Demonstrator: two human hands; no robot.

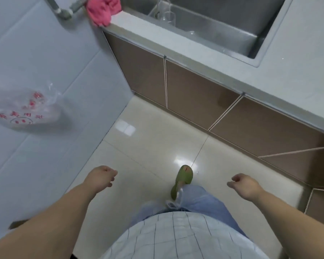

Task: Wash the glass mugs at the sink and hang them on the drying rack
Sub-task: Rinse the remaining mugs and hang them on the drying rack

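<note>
Clear glass mugs (166, 14) stand in the left part of the steel sink (232, 32) at the top of the head view. My left hand (103, 177) hangs low over the floor with its fingers loosely curled and nothing in it. My right hand (243, 185) is also down by my side, fingers curled, holding nothing. Both hands are far from the sink. No drying rack shows.
A pink cloth (102, 9) lies on the pale counter (297, 62) left of the sink. Brown cabinet doors (195, 94) run below. A clear plastic bag with red print (21, 109) hangs at the tiled wall on the left. My green slipper (183, 177) is on the glossy floor.
</note>
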